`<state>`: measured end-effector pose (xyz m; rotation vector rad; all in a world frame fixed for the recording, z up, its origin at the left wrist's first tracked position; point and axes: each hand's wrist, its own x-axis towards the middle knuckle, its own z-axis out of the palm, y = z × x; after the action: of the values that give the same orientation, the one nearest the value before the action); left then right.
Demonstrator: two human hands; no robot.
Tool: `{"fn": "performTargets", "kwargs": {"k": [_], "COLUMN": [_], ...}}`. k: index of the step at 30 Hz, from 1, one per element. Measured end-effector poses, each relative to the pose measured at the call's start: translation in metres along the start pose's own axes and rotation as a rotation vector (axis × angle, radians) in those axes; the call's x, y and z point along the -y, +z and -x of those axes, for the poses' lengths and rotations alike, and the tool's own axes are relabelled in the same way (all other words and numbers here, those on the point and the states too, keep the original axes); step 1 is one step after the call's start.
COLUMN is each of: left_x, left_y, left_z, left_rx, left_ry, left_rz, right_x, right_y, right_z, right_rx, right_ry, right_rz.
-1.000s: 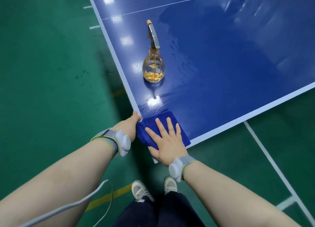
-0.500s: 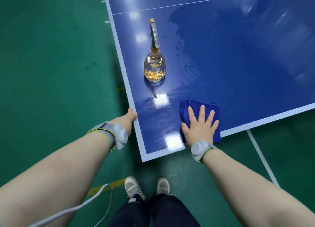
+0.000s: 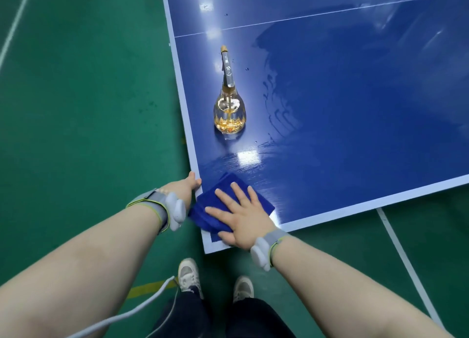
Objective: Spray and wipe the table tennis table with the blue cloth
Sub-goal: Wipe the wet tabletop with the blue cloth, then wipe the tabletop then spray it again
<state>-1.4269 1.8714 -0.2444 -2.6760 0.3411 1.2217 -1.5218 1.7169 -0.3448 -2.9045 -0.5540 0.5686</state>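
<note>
Moved: blue cloth (image 3: 205, 210) has swept back along the near edge to the table (image 3: 355, 109)'s near-left corner.
Right hand (image 3: 241, 218): flat, fingers straight, pressing the cloth – spreads wiping pressure.
Left hand (image 3: 184, 188): thumb on left edge, probably bracing – grip unclear.
Spray bottle (image 3: 229, 109): upright, near left edge.

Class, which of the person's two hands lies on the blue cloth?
The right hand, spread flat on the blue cloth; the left hand rests on the table edge.

This is an indoor sports hall. A blue table tennis table (image 3: 355, 134) with white edging stands on a green court floor (image 3: 88, 96), which carries white lines (image 3: 403, 257) and a near yellow stripe (image 3: 149, 288).
</note>
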Motion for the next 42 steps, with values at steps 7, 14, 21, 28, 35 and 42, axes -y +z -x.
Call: {"fn": "performTargets", "kwargs": {"k": [7, 14, 21, 28, 35, 42], "left_x": [0.021, 0.044, 0.067, 0.071, 0.03, 0.001], "left_y": [-0.026, -0.038, -0.062, -0.103, -0.144, -0.156], "left_z": [-0.021, -0.06, -0.091, -0.107, -0.099, -0.102], "left_rx": [-0.019, -0.113, -0.211, -0.361, -0.477, -0.431], "left_ry": [0.066, 0.193, 0.315, 0.482, 0.662, 0.65], "left_rz": [0.027, 0.097, 0.219, 0.411, 0.683, 0.894], "right_x": [-0.113, -0.121, -0.031, 0.038, 0.033, 0.012], "right_y": [-0.031, -0.043, -0.045, -0.044, -0.047, -0.052], "right_z": [0.002, -0.018, -0.078, -0.116, -0.114, -0.102], "right_rx": [-0.14, -0.131, -0.123, -0.091, -0.091, -0.136], "right_ry": [0.726, 1.041, 0.814, 0.539, 0.529, 0.651], "right_rz": [-0.147, -0.307, -0.213, -0.168, -0.221, -0.277]}}
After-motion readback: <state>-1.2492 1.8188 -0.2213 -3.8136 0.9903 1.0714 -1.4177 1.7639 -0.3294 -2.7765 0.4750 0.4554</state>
